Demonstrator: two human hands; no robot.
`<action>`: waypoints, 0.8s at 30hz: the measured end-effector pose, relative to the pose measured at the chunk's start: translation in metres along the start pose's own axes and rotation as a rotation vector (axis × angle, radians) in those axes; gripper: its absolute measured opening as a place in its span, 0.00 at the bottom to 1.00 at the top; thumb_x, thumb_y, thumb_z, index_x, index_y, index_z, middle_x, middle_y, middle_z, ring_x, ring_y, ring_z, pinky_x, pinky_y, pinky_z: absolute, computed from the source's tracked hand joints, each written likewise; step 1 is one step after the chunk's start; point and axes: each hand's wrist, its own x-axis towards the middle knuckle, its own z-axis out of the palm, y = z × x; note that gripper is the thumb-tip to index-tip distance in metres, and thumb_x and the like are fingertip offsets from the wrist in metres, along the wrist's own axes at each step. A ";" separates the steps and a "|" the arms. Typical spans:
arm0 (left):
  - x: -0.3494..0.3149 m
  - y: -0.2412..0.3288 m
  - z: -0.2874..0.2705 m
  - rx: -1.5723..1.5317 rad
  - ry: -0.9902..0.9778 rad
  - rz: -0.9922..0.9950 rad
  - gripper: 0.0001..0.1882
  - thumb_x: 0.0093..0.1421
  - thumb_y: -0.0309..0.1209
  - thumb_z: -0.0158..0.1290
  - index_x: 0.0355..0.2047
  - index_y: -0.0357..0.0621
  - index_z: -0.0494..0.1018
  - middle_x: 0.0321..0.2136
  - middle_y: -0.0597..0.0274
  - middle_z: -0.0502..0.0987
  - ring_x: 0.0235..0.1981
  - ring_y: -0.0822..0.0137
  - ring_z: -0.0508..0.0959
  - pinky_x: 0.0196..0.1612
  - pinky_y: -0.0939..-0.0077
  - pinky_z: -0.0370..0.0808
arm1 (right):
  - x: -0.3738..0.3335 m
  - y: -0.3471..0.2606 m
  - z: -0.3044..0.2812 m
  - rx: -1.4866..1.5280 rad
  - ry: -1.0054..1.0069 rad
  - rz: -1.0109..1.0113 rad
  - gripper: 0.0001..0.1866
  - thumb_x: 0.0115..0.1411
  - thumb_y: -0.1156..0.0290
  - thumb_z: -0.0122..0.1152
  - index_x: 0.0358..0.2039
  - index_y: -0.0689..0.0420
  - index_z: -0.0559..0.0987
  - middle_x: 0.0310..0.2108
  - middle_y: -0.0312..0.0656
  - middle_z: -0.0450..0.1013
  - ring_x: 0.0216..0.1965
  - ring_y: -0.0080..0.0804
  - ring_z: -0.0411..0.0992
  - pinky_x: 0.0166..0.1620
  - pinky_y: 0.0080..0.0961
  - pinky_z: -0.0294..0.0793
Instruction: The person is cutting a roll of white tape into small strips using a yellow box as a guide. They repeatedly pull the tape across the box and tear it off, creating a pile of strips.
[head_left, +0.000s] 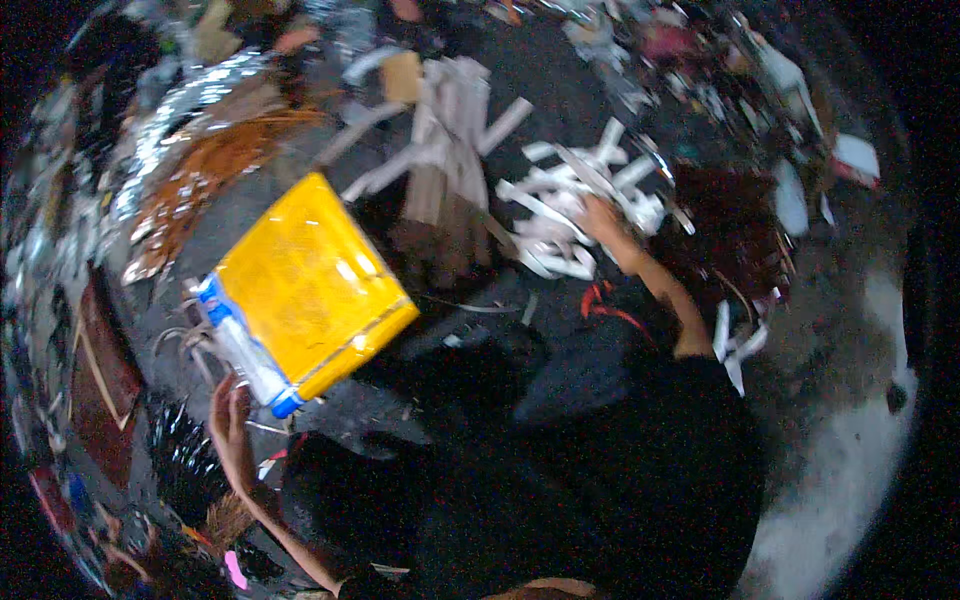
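A yellow flat package point(310, 285), like a plastic sack or box with a blue-and-white end, lies tilted at centre left. My left hand point(232, 405) is beside its lower blue-and-white corner, fingers stretched upward; contact with it is hard to make out. Some thin greyish strips point(198, 340) stick out just above those fingers. To the right, my right hand point(600, 218) reaches into a loose heap of white strips point(560, 215). Its fingers are blurred and partly lost among the strips, so any grip is hidden.
A stack of long pale strips point(445, 140) stands beyond the package. Orange-brown material point(215, 180) and shiny clear plastic point(205, 95) lie far left. A red strip point(612, 305) is near my right forearm. Mixed scrap rings the far side; grey floor point(840, 480) shows at right.
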 end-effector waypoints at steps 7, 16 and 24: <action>0.004 0.022 -0.006 -0.071 0.042 0.039 0.20 0.64 0.32 0.51 0.53 0.33 0.69 0.39 0.57 0.78 0.42 0.71 0.76 0.49 0.77 0.70 | -0.020 -0.023 -0.042 0.061 -0.111 0.006 0.24 0.59 0.50 0.57 0.31 0.64 0.77 0.34 0.61 0.75 0.36 0.60 0.73 0.37 0.46 0.70; -0.001 0.110 0.016 -0.108 -0.343 0.273 0.20 0.64 0.31 0.52 0.55 0.37 0.69 0.47 0.57 0.76 0.51 0.67 0.75 0.54 0.73 0.69 | -0.003 -0.198 -0.190 0.519 -0.150 -0.548 0.17 0.67 0.63 0.45 0.35 0.65 0.76 0.31 0.50 0.72 0.39 0.48 0.72 0.45 0.37 0.70; -0.017 0.184 0.090 0.070 -0.580 0.737 0.33 0.55 0.43 0.63 0.57 0.39 0.66 0.52 0.52 0.72 0.56 0.61 0.70 0.59 0.67 0.64 | -0.058 -0.395 -0.265 0.904 -0.322 -0.915 0.17 0.69 0.62 0.41 0.33 0.62 0.73 0.31 0.39 0.67 0.34 0.29 0.68 0.42 0.27 0.67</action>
